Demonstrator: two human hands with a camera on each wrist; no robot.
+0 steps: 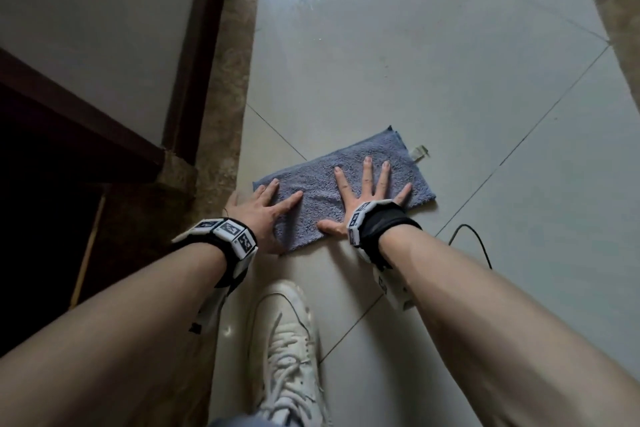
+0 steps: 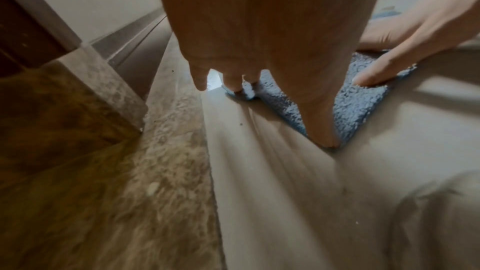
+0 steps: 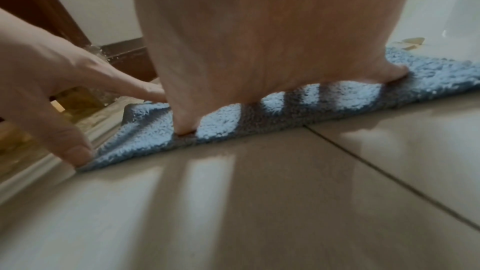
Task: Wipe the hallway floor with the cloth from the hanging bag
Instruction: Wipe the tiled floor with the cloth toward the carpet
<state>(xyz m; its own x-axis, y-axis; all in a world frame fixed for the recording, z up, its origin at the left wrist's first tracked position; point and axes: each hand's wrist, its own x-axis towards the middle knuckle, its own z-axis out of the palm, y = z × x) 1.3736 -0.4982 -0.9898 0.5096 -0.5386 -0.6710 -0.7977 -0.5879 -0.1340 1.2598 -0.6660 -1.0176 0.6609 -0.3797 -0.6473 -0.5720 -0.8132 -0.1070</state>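
Observation:
A blue-grey terry cloth (image 1: pixel 318 198) lies flat on the glossy pale floor tiles (image 1: pixel 415 62). My left hand (image 1: pixel 263 208) presses on its left end with fingers spread and straight. My right hand (image 1: pixel 367 191) lies flat on the cloth's right half, fingers fanned out, thumb at the near edge. In the left wrist view the left hand (image 2: pixel 259 48) bears down on the cloth (image 2: pixel 355 98), thumb at its near corner. In the right wrist view the right hand (image 3: pixel 246 38) presses the cloth (image 3: pixel 324 98) while the left hand (image 3: pixel 52 81) touches its left end.
A mottled brown stone strip (image 1: pixel 225 97) runs along the left beside a dark wooden door frame (image 1: pixel 194 45). My white sneaker (image 1: pixel 287 350) stands just behind the cloth. A black cable (image 1: pixel 474 243) lies on the tiles at the right. A small paper scrap (image 1: pixel 420 152) sits by the cloth's far corner.

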